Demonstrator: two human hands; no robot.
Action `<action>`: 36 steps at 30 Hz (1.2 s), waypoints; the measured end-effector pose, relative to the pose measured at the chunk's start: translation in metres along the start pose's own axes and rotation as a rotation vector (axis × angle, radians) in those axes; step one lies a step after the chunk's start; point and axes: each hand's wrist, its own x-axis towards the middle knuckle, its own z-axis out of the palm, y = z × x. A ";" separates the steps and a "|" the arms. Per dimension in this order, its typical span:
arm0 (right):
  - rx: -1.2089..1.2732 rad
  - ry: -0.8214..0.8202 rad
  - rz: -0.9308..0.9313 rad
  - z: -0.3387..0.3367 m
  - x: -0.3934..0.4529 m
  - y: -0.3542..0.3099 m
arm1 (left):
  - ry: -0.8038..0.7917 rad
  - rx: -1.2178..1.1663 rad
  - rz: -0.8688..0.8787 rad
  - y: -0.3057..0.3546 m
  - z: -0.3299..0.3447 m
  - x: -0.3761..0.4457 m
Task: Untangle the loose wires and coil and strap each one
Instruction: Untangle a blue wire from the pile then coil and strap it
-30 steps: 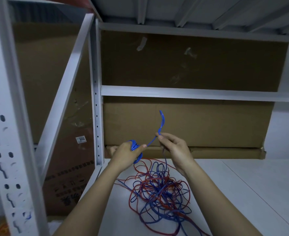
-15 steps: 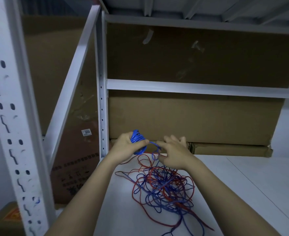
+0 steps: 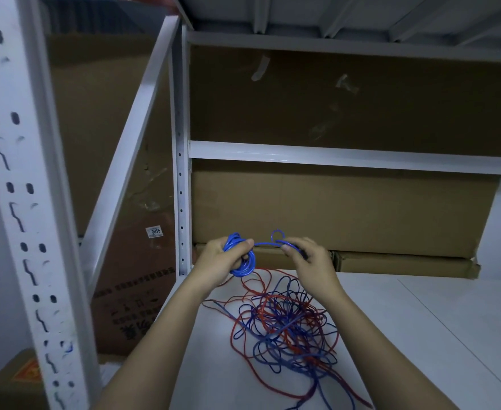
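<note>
Left hand [image 3: 222, 261] fingers curled round blue coil [image 3: 241, 258]; right hand [image 3: 305, 258] pinching free end [image 3: 275, 239] at 3 o'clock. Wind end snugly round coil; keep clear of tangle [image 3: 284, 327] at 6 o'clock.

Wire tangle [image 3: 284, 327] on shelf [image 3: 420, 335] — cardboard boxes [image 3: 346, 214] behind.

I get a dim, bluish feed; the cardboard [image 3: 346, 102] above my hands [image 3: 311, 261] sits in shadow, the upright [image 3: 21, 202] far left smears, edges bow.
</note>
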 end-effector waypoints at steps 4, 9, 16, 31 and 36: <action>0.230 -0.049 0.151 -0.007 0.000 0.005 | 0.196 0.031 0.000 -0.003 -0.007 0.003; -0.141 0.168 0.385 -0.020 0.001 0.035 | 0.443 0.016 -0.078 -0.012 -0.020 0.003; -0.965 -0.033 0.527 -0.019 -0.006 0.053 | 0.551 -0.178 -0.046 -0.008 -0.033 -0.003; -0.378 -0.078 -0.193 0.049 0.001 -0.019 | 0.247 0.020 0.106 0.015 -0.008 -0.011; 0.044 -0.170 -0.016 0.055 -0.005 -0.024 | 0.175 0.018 0.142 0.022 -0.008 -0.015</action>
